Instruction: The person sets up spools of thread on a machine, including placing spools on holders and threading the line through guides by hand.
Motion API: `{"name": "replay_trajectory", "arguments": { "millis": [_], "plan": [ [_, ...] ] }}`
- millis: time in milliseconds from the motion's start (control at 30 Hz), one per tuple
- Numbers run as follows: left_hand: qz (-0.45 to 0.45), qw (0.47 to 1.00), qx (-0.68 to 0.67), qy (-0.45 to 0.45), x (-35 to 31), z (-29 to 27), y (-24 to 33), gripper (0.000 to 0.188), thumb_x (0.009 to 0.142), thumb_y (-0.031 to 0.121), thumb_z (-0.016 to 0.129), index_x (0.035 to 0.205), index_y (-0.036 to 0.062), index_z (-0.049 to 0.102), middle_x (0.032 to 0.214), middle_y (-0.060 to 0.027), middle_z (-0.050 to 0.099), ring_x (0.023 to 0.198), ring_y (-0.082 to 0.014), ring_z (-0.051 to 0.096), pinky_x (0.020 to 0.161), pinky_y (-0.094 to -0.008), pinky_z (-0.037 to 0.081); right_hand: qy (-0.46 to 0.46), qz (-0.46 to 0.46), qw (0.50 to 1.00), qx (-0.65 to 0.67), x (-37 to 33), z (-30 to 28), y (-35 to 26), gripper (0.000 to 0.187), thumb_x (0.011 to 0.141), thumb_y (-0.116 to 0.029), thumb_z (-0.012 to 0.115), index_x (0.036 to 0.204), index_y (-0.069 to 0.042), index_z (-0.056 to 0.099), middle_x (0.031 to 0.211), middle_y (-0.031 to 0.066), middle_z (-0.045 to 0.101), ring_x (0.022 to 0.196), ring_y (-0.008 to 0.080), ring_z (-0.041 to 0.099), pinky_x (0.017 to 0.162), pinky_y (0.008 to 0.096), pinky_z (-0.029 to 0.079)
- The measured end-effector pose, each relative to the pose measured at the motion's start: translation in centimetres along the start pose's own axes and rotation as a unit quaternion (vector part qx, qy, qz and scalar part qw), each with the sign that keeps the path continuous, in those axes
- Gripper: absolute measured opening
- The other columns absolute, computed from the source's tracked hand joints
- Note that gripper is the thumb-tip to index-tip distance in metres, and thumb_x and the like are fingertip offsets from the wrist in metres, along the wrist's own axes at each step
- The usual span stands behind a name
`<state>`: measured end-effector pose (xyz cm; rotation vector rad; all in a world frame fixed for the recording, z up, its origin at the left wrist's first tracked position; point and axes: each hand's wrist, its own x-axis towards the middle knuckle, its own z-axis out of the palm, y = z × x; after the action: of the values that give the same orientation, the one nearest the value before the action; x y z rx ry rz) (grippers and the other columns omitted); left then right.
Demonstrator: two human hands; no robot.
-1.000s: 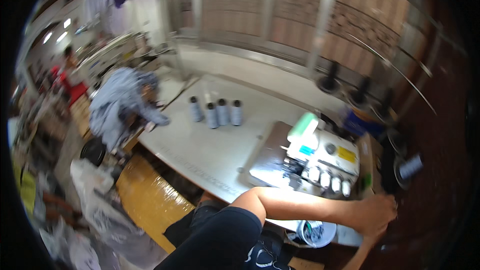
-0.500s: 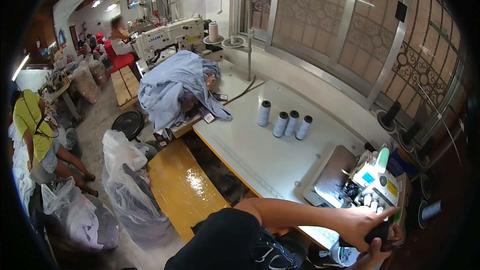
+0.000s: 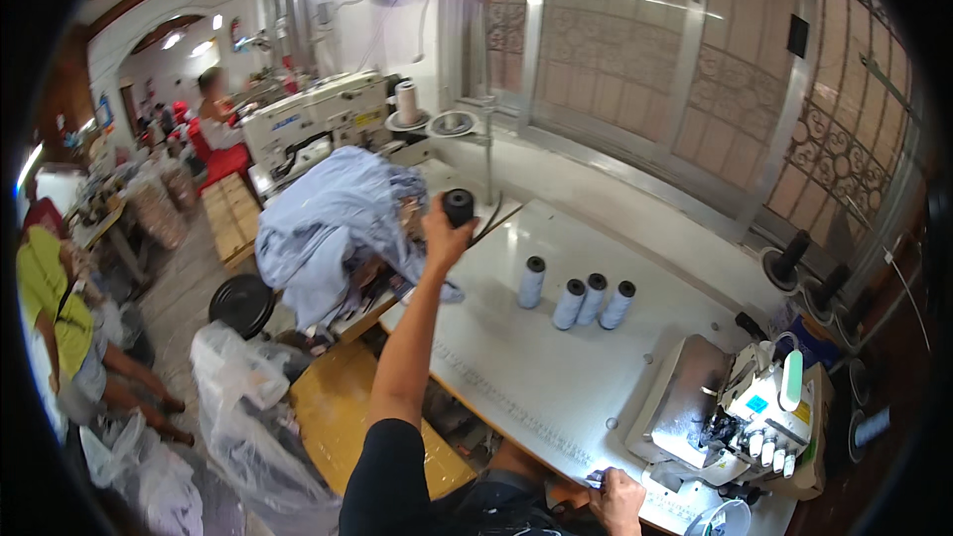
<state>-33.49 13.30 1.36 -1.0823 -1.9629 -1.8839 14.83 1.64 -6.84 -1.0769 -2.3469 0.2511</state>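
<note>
Seen from the head camera: left hand raised at arm's length over the far left edge of the white table, fingers wrapped around a black thread cone held upright, above the heap of blue cloth. Right hand low at the table's near edge, just beside the overlock machine; fingers curled, whether gripping anything impossible to tell. Four pale thread cones upright mid-table, well apart from both hands.
</note>
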Motion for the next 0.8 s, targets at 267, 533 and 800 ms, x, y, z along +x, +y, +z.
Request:
{"name": "replay_trajectory", "arguments": {
  "millis": [267, 533, 800],
  "plan": [
    [-0.083, 0.978, 0.184, 0.044, 8.4, 3.9, -14.6, 0.075, 0.062, 0.011, 0.072, 0.126, -0.0009, 0.033, 0.12, -0.0218, 0.046, 0.109, -0.0355, 0.046, 0.093, -0.0383, 0.035, -0.026, -0.012, 0.993, -0.116, 1.9, 1.3, 0.3, 0.016, 0.063, -0.02, 0.064, 0.071, -0.012, 0.054, 0.053, 0.0045, 0.052, 0.046, 0.0223, 0.054, 0.043, 0.0327, 0.042],
    [-0.087, 0.985, 0.149, 0.024, 8.2, 4.5, -24.0, 0.086, 0.064, 0.02, 0.073, 0.132, -0.0006, 0.022, 0.132, -0.0234, 0.033, 0.122, -0.0361, 0.032, 0.103, -0.0361, 0.024, -0.06, 0.017, 0.99, -0.126, 1.0, 1.8, 1.0, 0.023, 0.059, -0.022, 0.065, 0.074, -0.013, 0.051, 0.057, 0.0028, 0.051, 0.052, 0.019, 0.056, 0.047, 0.0318, 0.042],
    [0.083, 0.993, 0.078, 0.033, 0.3, 5.6, -5.0, 0.05, 0.07, 0.018, 0.066, 0.112, -0.0004, 0.045, 0.108, -0.0197, 0.049, 0.104, -0.0362, 0.047, 0.09, -0.0405, 0.035, -0.04, 0.01, 0.99, -0.133, 0.8, 1.7, 1.3, 0.025, 0.057, -0.019, 0.066, 0.076, -0.011, 0.05, 0.057, 0.005, 0.05, 0.049, 0.0215, 0.054, 0.046, 0.0344, 0.042]
  ]
}}
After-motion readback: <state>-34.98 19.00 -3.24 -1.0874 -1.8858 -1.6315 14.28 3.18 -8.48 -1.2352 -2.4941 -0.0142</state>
